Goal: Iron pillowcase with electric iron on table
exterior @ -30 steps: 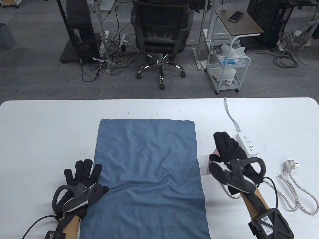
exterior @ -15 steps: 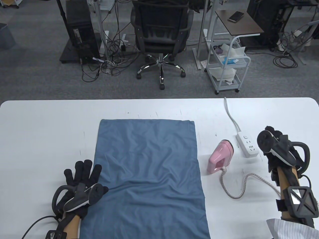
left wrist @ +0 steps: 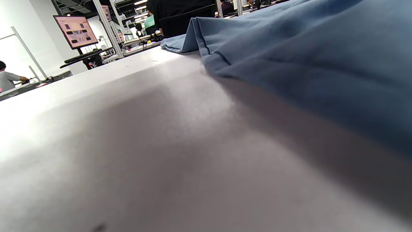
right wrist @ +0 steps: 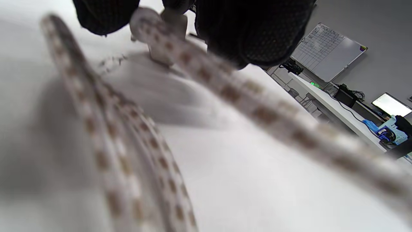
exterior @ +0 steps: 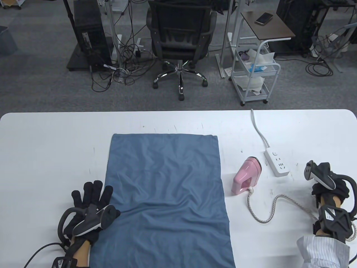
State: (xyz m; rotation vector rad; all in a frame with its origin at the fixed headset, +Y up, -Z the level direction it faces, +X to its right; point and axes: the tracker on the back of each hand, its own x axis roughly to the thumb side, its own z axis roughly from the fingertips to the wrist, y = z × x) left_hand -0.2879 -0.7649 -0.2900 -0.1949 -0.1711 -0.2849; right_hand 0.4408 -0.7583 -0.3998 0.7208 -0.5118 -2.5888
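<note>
- So the ironing itself hasn't started as far as I can tell. The blue pillowcase [exterior: 167, 198] is laid out flat in the middle of the white worktop [exterior: 41, 145], long side running near to far, and it's still full of soft creases.
- The little pink iron [exterior: 247, 175] sits on the worktop just right of the pillowcase, not on the fabric, and nobody is holding it.
- Its braided cord [exterior: 274, 208] loops off to the right. The power strip [exterior: 276, 162] just right of the iron has nothing plugged into it from what I can see.
- Right hand [exterior: 330, 185] is at the far right of the worktop. In the right wrist view the fingertips [right wrist: 254, 35] look closed around the white plug [right wrist: 167, 35] at the end of the cord, so I'd say it's pinching the plug.
- Left hand [exterior: 92, 203] lies flat with fingers spread straight, right at the near-left edge of the pillowcase, thumb side on the fabric, gripping nothing. Looks like it's pinning the cloth down.
- Still to do, my guess: plug in, let it heat, pick up the iron, run it over the whole pillowcase.
</note>
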